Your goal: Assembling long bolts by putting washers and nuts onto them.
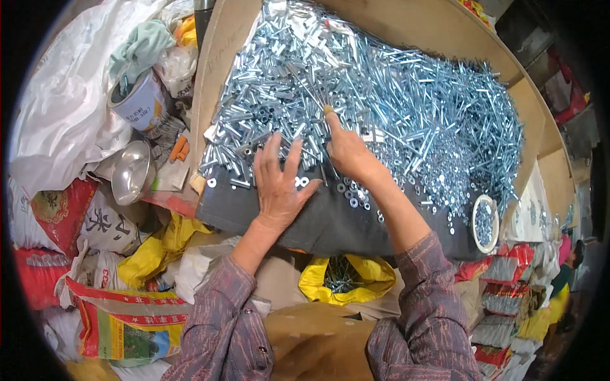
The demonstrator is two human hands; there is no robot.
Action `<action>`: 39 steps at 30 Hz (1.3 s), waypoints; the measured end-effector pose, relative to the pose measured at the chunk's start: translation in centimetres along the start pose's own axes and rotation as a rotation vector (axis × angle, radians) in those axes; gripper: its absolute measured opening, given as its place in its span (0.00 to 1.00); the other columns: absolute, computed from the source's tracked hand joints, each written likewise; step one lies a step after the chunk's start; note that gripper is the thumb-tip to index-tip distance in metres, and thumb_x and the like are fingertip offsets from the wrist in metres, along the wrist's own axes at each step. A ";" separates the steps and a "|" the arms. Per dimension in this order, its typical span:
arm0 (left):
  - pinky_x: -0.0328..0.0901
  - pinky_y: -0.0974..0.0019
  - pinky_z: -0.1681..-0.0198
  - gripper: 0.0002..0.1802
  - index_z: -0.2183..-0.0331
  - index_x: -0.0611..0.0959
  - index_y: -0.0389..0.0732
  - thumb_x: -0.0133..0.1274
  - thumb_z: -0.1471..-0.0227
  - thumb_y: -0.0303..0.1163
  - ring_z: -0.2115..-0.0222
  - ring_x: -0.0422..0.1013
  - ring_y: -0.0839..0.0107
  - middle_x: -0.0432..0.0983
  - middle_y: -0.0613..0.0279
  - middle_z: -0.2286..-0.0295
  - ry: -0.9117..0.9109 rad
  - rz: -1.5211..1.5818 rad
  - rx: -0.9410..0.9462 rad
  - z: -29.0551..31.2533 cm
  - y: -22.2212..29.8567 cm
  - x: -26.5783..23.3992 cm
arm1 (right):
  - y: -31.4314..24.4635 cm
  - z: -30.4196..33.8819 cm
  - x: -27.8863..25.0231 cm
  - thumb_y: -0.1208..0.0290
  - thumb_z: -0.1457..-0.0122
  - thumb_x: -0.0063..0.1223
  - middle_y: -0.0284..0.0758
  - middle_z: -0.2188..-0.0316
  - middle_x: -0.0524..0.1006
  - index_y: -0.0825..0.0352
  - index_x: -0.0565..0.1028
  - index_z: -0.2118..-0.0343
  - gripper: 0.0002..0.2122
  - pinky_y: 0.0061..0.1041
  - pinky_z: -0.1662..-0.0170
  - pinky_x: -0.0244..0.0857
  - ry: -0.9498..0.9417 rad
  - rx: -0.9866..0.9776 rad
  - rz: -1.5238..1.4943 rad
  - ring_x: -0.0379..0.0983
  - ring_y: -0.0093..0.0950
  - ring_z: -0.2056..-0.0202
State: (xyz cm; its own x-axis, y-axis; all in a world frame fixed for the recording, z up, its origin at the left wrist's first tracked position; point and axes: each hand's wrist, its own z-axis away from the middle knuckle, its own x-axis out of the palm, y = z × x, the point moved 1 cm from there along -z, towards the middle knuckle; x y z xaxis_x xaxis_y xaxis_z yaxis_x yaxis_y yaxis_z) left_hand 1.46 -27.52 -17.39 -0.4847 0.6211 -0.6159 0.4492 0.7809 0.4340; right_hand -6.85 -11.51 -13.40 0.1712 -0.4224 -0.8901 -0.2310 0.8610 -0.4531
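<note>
A heap of shiny metal sleeves (254, 95) and long bolts (413, 140) covers a dark mat in front of me. My left hand (277, 184) rests at the heap's near edge, fingers spread and fingertips among the sleeves. Further up and to its right, my right hand (352, 152) reaches into the heap. A tan cover (328, 109) sits on its index fingertip, beside several thin rods. The other fingers are curled; what they hold, if anything, is hidden. Loose washers (353, 193) lie on the dark mat (305, 225) below it.
A cardboard wall (219, 70) borders the heap. An oval white dish (484, 223) of small nuts stands at right. A yellow bag (311, 279) with bolts opens below the mat. At left are a metal bowl (133, 173), a bucket (141, 105) and several sacks.
</note>
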 end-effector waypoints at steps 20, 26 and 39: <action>0.42 0.43 0.40 0.45 0.45 0.68 0.51 0.67 0.67 0.46 0.41 0.49 0.51 0.55 0.52 0.44 -0.235 -0.143 0.039 0.4 0.6 1.6 | 23.7 1.9 -17.0 0.77 0.49 0.50 0.44 0.55 0.72 0.47 0.60 0.41 0.31 0.39 0.59 0.67 0.491 0.212 0.545 0.72 0.42 0.60; 0.43 0.43 0.40 0.44 0.45 0.69 0.50 0.65 0.65 0.47 0.41 0.50 0.51 0.56 0.53 0.44 -0.213 -0.176 0.056 0.4 0.1 1.3 | 17.3 4.7 -11.4 0.83 0.54 0.52 0.41 0.44 0.64 0.48 0.64 0.44 0.33 0.42 0.48 0.62 0.114 -0.180 0.849 0.61 0.41 0.44; 0.44 0.43 0.41 0.39 0.47 0.71 0.49 0.63 0.63 0.43 0.42 0.52 0.52 0.58 0.53 0.45 -0.183 -0.159 0.054 0.4 0.1 1.5 | 19.4 1.8 -11.1 0.81 0.62 0.58 0.35 0.60 0.68 0.60 0.69 0.59 0.22 0.35 0.55 0.59 -0.070 -0.320 0.898 0.66 0.35 0.54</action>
State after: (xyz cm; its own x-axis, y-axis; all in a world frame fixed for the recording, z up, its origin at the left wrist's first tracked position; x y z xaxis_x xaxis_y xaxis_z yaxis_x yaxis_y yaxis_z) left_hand 1.11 -26.52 -18.51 -0.4109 0.4645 -0.7845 0.4198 0.8602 0.2894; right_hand -11.50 10.41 -12.23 -0.1426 0.3855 -0.9116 -0.5529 0.7329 0.3964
